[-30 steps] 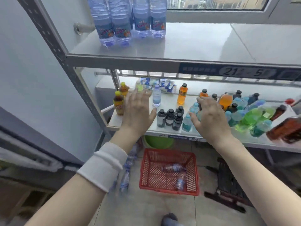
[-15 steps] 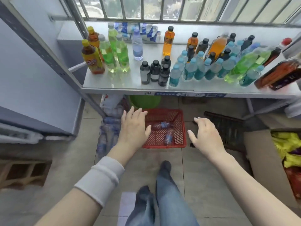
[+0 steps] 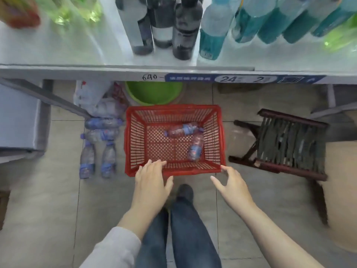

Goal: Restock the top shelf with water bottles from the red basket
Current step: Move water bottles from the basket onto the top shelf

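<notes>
The red basket point(image 3: 133, 140) sits on the tiled floor below the lower shelf. Two water bottles lie inside it: one point(image 3: 182, 129) across the far part, one point(image 3: 196, 148) along the right wall. My left hand point(image 3: 151, 180) hovers over the basket's near rim with fingers spread and empty. My right hand point(image 3: 232, 183) is open at the near right corner, one fingertip close to the rim. The top shelf is out of view.
The lower shelf point(image 3: 116, 70) crosses the top, crowded with dark, teal and green bottles. Several water bottles point(image 3: 98, 147) lie on the floor left of the basket. A green basin point(image 3: 154, 93) is behind it, a dark wooden stool point(image 3: 287, 146) to the right. My legs stand below.
My view has dropped from the top shelf down to the floor. Both hands have come down from the shelf level to the basket's near rim, still empty.
</notes>
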### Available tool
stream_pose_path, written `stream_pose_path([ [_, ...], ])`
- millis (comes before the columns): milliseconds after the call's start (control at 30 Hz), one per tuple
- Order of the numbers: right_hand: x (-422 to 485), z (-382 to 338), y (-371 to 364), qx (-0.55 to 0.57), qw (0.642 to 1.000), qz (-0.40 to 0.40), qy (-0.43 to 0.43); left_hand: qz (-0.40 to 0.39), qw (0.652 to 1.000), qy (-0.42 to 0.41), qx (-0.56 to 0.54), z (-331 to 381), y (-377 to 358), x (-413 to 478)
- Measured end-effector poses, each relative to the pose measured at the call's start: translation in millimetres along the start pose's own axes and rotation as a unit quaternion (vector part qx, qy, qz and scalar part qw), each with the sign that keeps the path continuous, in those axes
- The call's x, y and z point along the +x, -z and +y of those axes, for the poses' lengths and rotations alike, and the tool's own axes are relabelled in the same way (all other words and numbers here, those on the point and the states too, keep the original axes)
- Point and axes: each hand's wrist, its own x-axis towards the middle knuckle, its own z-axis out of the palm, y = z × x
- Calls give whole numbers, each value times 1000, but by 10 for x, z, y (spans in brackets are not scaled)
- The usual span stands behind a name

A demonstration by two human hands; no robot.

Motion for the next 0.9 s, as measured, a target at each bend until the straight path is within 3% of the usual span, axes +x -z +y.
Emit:
stream_pose_path([
  [233,1767,314,-1011,103,991,-8,-84,-89,987,104,-80,-581,-1400,1310],
  [333,2508,503,-1379,117,986,7,-120,-110,963,171,-177,-752,-1851,1973],
  [467,3280,766,-1803,63,981,-23,-183,-121,887,274,-351,-874,-2356,2744],
  [600,3718,939,-2093,23,978,-42,-204,-187,744,354,-535,-850,-2705,3278],
  [667,3847,992,-2225,8,976,-37,-212,-200,691,365,-591,-804,-2813,3501],
  [800,4005,1039,-2404,7,973,-18,-231,-177,632,385,-649,-705,-2935,3789],
  [900,4094,1090,-2466,15,970,-3,-243,-154,630,389,-654,-721,-3006,3931],
])
